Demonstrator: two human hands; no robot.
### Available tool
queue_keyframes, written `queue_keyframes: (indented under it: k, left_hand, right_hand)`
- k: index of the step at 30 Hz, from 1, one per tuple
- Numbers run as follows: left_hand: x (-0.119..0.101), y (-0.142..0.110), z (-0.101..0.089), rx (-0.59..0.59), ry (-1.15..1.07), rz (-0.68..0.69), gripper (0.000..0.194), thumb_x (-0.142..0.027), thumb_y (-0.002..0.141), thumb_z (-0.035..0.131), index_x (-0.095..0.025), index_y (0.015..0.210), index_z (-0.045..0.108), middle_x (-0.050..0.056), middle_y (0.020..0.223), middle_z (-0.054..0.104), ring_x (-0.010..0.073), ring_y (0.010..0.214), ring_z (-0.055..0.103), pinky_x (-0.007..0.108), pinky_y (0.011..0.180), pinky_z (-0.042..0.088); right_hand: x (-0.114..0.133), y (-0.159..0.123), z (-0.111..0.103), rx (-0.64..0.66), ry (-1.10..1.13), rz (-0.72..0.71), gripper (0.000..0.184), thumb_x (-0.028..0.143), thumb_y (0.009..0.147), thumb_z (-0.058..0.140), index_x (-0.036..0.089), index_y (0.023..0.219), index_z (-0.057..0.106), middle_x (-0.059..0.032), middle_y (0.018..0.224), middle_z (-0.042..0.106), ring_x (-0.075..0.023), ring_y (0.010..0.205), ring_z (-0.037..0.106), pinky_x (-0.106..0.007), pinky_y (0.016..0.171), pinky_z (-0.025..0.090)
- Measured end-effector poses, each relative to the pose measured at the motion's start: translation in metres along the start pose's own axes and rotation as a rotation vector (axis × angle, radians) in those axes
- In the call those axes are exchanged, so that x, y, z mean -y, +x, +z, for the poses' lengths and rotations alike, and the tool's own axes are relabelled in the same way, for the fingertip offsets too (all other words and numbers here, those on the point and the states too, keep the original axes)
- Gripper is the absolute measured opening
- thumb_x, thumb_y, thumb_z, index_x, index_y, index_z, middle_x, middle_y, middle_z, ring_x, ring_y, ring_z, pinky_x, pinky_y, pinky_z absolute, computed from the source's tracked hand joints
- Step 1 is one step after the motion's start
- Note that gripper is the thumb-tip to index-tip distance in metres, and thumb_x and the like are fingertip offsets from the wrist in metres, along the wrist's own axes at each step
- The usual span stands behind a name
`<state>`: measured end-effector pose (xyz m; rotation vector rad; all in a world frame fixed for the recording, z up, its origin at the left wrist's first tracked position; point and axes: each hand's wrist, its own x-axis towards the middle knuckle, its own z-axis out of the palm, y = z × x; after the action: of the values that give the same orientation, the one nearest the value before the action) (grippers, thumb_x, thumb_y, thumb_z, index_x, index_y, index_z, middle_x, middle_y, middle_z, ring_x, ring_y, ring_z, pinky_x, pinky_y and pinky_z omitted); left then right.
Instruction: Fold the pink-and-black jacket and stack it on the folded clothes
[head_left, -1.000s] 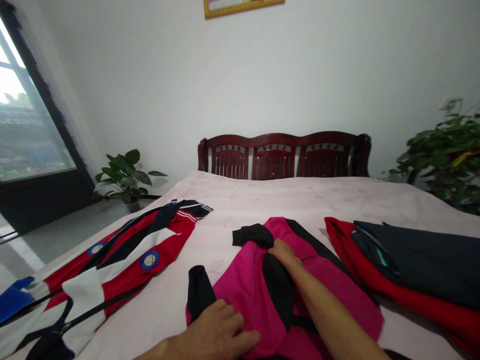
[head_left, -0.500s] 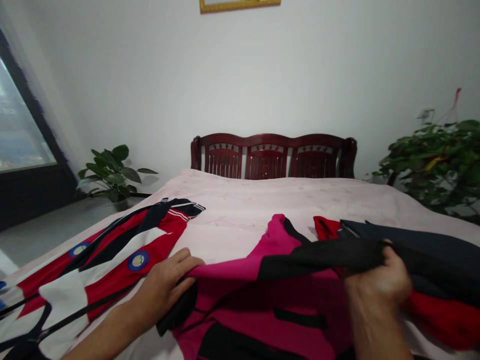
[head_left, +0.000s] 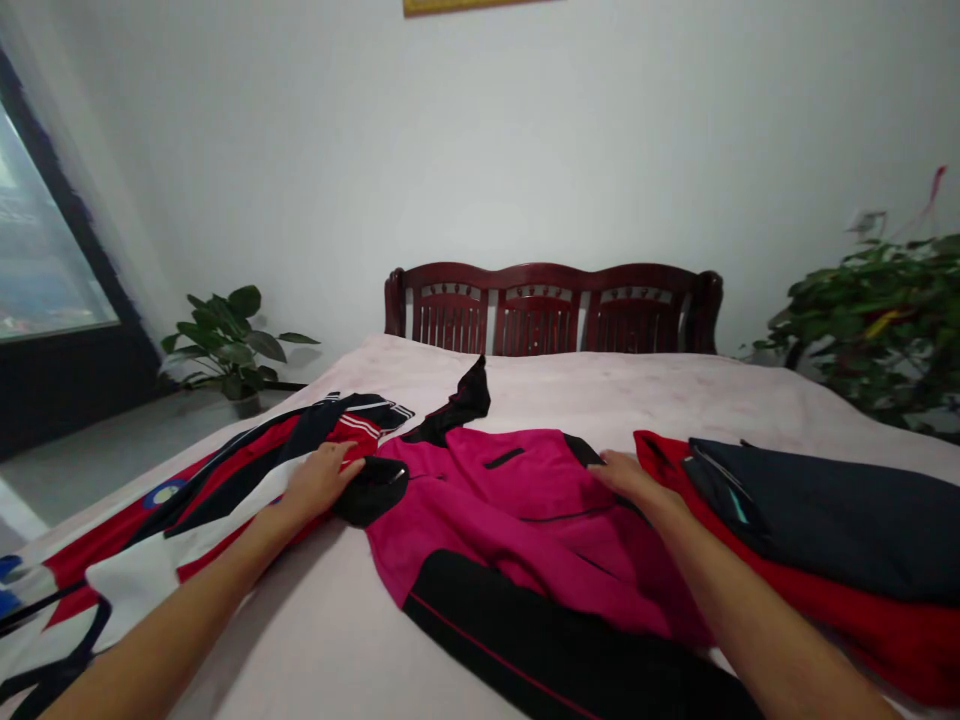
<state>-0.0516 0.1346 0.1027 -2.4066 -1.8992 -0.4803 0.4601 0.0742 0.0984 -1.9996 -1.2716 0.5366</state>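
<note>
The left forearm (head_left: pixel 202 600) is covering part of a red, white and navy garment (head_left: pixel 255 455), whose round badge (head_left: pixel 163 494) is showing too small to read. The right forearm (head_left: pixel 731 595) is screening one side of a pink and black jacket (head_left: pixel 495 505), whose black sleeve (head_left: pixel 510 622) is running out at the bottom edge. Whether the left hand (head_left: pixel 319 482) and right hand (head_left: pixel 626 476) are gripping its cloth is escaping view. The edges are cropping a gold frame (head_left: pixel 472 6), a leafy plant (head_left: pixel 885 340) and a window (head_left: pixel 45 240).

Dim, soft daylight, brightest at left window (head_left: pixel 37 250), faint shadows, slight blur, wide-angle stretch at edges
</note>
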Motion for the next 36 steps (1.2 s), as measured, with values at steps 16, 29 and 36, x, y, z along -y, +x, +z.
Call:
queue_keyframes:
  k: [16, 29, 36]
  left_hand:
    - [0.058, -0.062, 0.041, 0.066, 0.205, 0.135, 0.028, -0.018, 0.089, 0.042, -0.021, 0.105, 0.065, 0.009, 0.102, 0.061, 0.0236, 0.094, 0.060, 0.036, 0.083, 0.044]
    - [0.072, -0.089, 0.034, 0.064, 0.229, 0.038, 0.036, -0.022, 0.090, 0.037, -0.016, 0.103, 0.070, 0.014, 0.095, 0.064, 0.0309, 0.092, 0.060, 0.046, 0.086, 0.044]
    - [0.008, -0.115, 0.037, -0.029, 0.016, 0.439, 0.059, -0.006, 0.080, 0.049, -0.028, 0.135, 0.054, 0.010, 0.140, 0.052, 0.0285, 0.131, 0.046, 0.047, 0.111, 0.035]
  right_hand:
    - [-0.075, -0.042, -0.054, -0.253, -0.402, 0.208, 0.051, 0.037, 0.087, 0.038, 0.013, 0.125, 0.063, -0.0210, 0.113, 0.069, -0.0362, 0.104, 0.066, -0.045, 0.084, 0.050]
    - [-0.113, -0.197, -0.056, 0.102, -0.272, -0.142, 0.052, 0.051, 0.076, 0.057, 0.023, 0.118, 0.066, -0.0104, 0.125, 0.066, -0.0301, 0.117, 0.060, -0.039, 0.101, 0.046]
    - [-0.108, -0.265, -0.048, 0.210, -0.386, -0.180, 0.047, 0.028, 0.057, 0.061, 0.034, 0.102, 0.075, -0.0045, 0.117, 0.072, -0.0353, 0.114, 0.062, -0.046, 0.101, 0.046]
